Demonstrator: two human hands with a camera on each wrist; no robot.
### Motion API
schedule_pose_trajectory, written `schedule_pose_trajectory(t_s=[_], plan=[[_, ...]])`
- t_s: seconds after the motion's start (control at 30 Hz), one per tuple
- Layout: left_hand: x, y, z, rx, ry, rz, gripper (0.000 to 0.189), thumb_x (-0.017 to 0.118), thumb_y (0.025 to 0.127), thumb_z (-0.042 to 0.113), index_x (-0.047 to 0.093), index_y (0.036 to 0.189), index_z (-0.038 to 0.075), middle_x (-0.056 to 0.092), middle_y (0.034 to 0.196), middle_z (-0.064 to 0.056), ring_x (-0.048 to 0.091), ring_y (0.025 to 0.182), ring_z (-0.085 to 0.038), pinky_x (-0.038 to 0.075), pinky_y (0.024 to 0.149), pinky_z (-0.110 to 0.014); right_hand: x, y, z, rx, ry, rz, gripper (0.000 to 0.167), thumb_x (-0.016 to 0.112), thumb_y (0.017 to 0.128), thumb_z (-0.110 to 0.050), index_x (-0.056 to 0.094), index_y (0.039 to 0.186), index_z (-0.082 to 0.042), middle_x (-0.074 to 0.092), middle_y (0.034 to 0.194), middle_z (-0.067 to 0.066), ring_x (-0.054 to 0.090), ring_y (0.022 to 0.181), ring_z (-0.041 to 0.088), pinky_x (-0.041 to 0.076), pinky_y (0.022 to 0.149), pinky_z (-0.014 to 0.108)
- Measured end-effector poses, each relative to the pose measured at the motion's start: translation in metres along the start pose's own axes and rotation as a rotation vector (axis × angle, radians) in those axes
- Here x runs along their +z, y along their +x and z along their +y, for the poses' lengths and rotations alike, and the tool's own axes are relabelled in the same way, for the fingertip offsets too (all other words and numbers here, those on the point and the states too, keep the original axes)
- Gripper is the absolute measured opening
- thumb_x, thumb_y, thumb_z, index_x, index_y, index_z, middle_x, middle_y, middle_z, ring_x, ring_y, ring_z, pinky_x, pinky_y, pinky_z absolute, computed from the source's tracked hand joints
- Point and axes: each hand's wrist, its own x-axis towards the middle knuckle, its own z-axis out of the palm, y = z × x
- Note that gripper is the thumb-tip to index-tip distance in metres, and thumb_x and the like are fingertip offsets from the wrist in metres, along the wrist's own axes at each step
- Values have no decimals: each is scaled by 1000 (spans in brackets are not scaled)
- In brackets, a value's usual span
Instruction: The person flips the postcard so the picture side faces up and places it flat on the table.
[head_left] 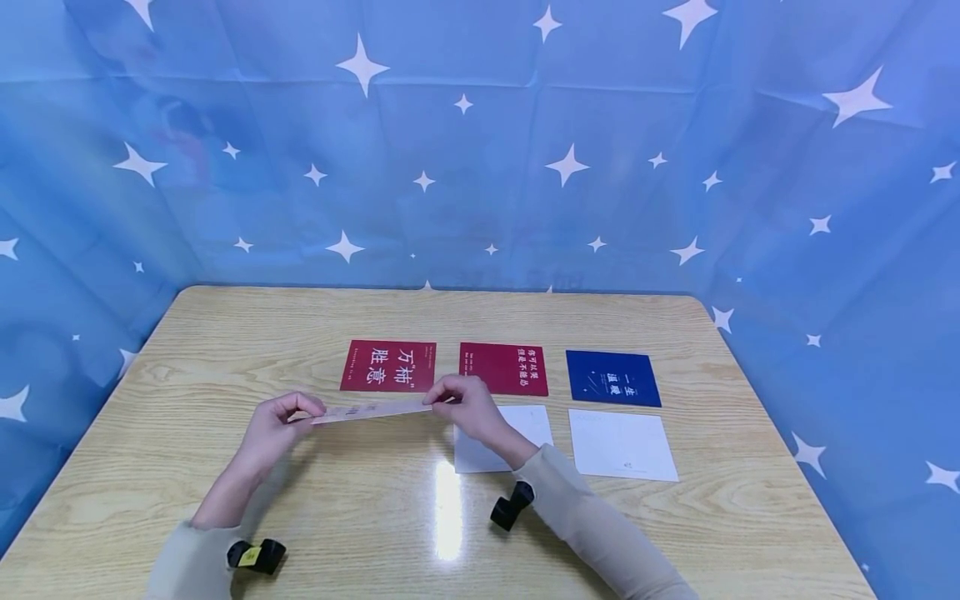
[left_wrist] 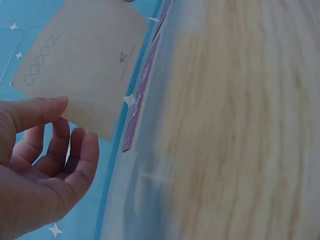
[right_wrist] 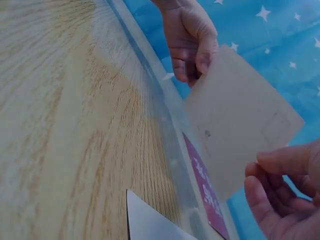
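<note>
Both hands hold one postcard (head_left: 375, 410) above the table, seen nearly edge-on in the head view. My left hand (head_left: 273, 429) pinches its left end between thumb and fingers. At the opposite end, my right hand (head_left: 468, 408) grips it the same way. The left wrist view shows the pale side of the postcard (left_wrist: 85, 55), with a row of small circles and a small printed mark. In the right wrist view a faint box outline shows near one corner of the postcard (right_wrist: 240, 110). Behind it lies a red card (head_left: 388, 366) with white characters.
A second red card (head_left: 504, 369) and a blue card (head_left: 613, 378) continue the back row. In front lie two white cards, one partly under the right forearm (head_left: 476, 454) and one further right (head_left: 624, 444). A starry blue curtain (head_left: 495, 208) hangs behind the wooden table (head_left: 360, 517).
</note>
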Motion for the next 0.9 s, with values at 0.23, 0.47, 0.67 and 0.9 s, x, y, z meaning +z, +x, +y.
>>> schedule_pose_trajectory(t_s=[0.23, 0.47, 0.67, 0.9], plan=[[0, -2, -4, 12, 22, 22, 8, 60, 74, -18, 63, 78, -11, 63, 84, 16, 57, 83, 0, 45, 72, -16, -1, -1, 2, 14, 5, 9, 9, 58, 81, 14, 65, 86, 12, 63, 91, 25, 60, 85, 38, 54, 73, 32], [0, -2, -4, -7, 1, 29, 11, 59, 75, -18, 65, 78, -10, 63, 84, 16, 57, 83, 0, 45, 74, -15, 2, 3, 21, 63, 53, 6, 10, 60, 85, 5, 67, 90, 10, 64, 96, 22, 61, 84, 25, 49, 69, 20], [0, -3, -4, -22, -42, 8, 10, 61, 80, -11, 69, 84, -8, 67, 88, 12, 59, 87, 1, 48, 72, -16, 5, 5, 38, 119, 84, 36, 13, 69, 83, -4, 69, 92, 5, 68, 89, 15, 60, 75, 11, 50, 66, 21], [4, -4, -5, -40, -88, 10, 13, 67, 80, -6, 70, 92, -7, 70, 89, 7, 60, 87, -1, 48, 73, -16, 8, 5, 39, 167, 107, 87, 11, 71, 80, -1, 69, 90, 4, 67, 84, 8, 60, 72, 11, 50, 66, 22]])
